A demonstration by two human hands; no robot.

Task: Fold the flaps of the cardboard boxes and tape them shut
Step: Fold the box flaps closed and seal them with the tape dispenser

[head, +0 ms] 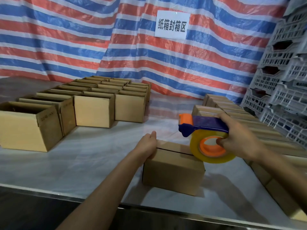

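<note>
A small cardboard box [172, 171] stands on the table near the front edge, its top flaps folded down with a dark seam across the top. My left hand [147, 144] rests on the box's left top edge, fingers straight and pointing away from me. My right hand [239, 138] grips a blue and orange tape dispenser [201, 126] holding a roll of clear yellowish tape [211, 148]. The roll hangs at the box's right top corner, and its lower edge seems to touch the box there.
Several open cardboard boxes [93, 108] stand in rows at the back left of the pale table [93, 156]. Closed boxes [232, 113] lie in rows along the right. Grey plastic crates [282, 80] are stacked at the far right. A striped tarp [116, 39] with a paper sign hangs behind.
</note>
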